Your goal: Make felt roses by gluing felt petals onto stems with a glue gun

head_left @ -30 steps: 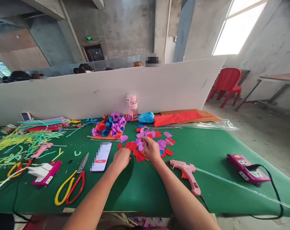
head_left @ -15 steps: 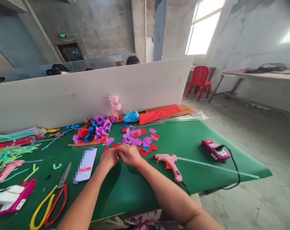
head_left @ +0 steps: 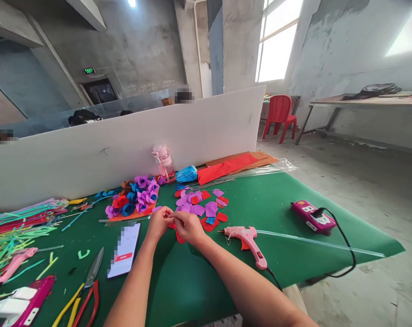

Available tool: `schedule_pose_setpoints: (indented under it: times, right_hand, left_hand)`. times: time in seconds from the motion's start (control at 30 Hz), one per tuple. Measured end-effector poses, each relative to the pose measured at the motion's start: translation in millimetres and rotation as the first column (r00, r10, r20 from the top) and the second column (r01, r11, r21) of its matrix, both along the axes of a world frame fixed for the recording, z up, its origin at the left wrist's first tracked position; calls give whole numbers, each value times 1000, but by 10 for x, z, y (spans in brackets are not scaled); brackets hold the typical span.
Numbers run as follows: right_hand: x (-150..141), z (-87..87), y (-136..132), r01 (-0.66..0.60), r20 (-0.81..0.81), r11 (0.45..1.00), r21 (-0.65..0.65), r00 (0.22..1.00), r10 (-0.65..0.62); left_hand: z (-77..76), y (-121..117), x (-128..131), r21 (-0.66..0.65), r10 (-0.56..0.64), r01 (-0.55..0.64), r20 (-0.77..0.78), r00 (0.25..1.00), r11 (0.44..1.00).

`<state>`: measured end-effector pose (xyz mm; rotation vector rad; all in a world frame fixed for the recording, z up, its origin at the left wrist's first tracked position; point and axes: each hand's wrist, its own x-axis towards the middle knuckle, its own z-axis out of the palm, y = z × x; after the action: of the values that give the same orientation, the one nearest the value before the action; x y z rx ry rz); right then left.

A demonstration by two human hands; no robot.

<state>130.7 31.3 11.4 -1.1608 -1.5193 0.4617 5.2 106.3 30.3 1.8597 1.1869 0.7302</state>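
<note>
left hand [head_left: 161,223] and right hand [head_left: 189,227] together at fingertips in head view, fingers curled; cannot tell if gripping anything. red petal [head_left: 180,237] close under right fingers.

apparently done: heaped flowers [head_left: 143,196]. apparently left: loose petals [head_left: 211,209].

cramped leftward by phone [head_left: 128,250], rightward by glue gun [head_left: 242,233]; open tabletop [head_left: 270,200] beyond, to right edge.
</note>
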Motion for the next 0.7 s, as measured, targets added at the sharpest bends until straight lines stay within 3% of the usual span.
schedule_pose_setpoints:
  times: [0.07,0.17,0.23,0.33,0.47,0.7]
  right_hand:
    - [-4,-47,72,36,-227,995,-96,972,-57]
    - [11,-108,187,-23,-573,970,-240,810,-123]
    - [35,-123,234,-115,-704,947,-300,697,-138]
    - [72,-102,236,-267,-794,904,-334,596,-118]
    - [104,-47,188,-332,-823,889,-315,562,-82]
    - [90,-58,190,-293,-792,905,-309,606,-74]
  left_hand:
    - [-28,-21,-1,-72,29,-17,158,987,997]
    - [-30,-78,-17,-120,56,-16,335,940,993]
    - [-17,-118,-22,-151,50,15,416,908,988]
    - [-14,-162,-14,-162,-3,82,436,900,983]
    - [-52,-180,11,-141,-84,148,383,920,979]
    - [-65,-196,25,-145,-93,159,385,918,977]
